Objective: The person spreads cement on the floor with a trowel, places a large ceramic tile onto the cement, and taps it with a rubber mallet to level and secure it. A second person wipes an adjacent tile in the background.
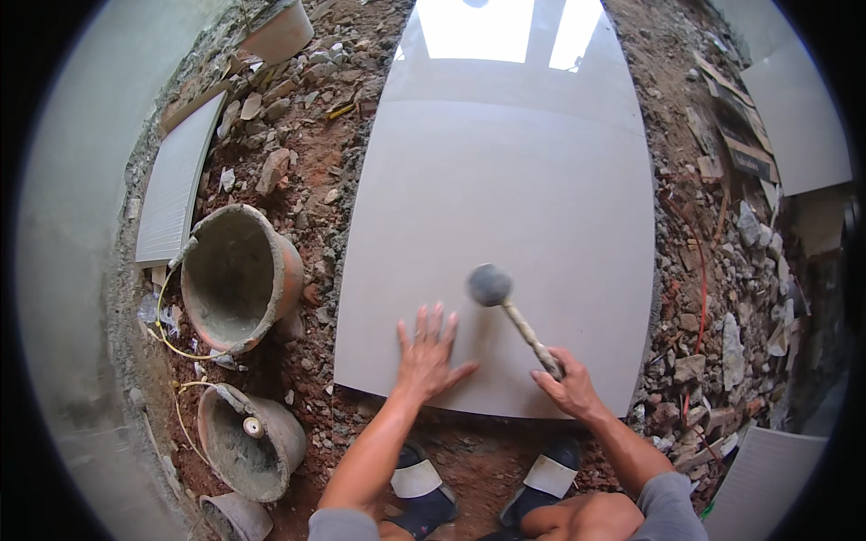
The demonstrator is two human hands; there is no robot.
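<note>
A large pale, glossy tile [487,180] lies flat between strips of rubble, with a second tile [496,81] adjoining it at the far end. My left hand [424,361] rests on the near part of the tile with fingers spread. My right hand [568,383] grips the handle of a rubber mallet [490,285], whose dark round head is over the tile, up and to the right of my left hand. Whether the head touches the surface I cannot tell.
Mortar-crusted buckets [284,279] stand left, beside a propped tile [171,180] and a pale wall [72,225]. Broken rubble [686,325] and a red hose [700,298] lie right, near more tiles [794,117]. My sandalled feet [417,478] are below the tile’s near edge.
</note>
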